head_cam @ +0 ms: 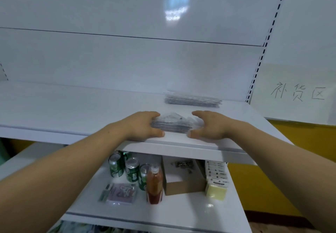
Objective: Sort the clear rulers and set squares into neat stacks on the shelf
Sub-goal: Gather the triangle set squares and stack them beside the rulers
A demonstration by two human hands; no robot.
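Observation:
A stack of clear set squares (pixel 172 124) lies near the front edge of the white upper shelf (pixel 72 109). My left hand (pixel 143 125) cups the stack's left end, thumb at the front, fingers curled around the back. My right hand (pixel 209 126) cups the right end the same way. Both hands press against the stack from either side. Behind it, close to the back panel, a separate flat stack of clear rulers (pixel 192 99) rests on the same shelf.
On the lower shelf (pixel 181 214) stand green cans (pixel 125 167), a red sauce bottle (pixel 154 183), an open cardboard box (pixel 183 176), a yellow pad (pixel 216 191), white packets (pixel 216 171) and a flat packaged item (pixel 121 192). A white board with handwriting (pixel 298 93) hangs at right.

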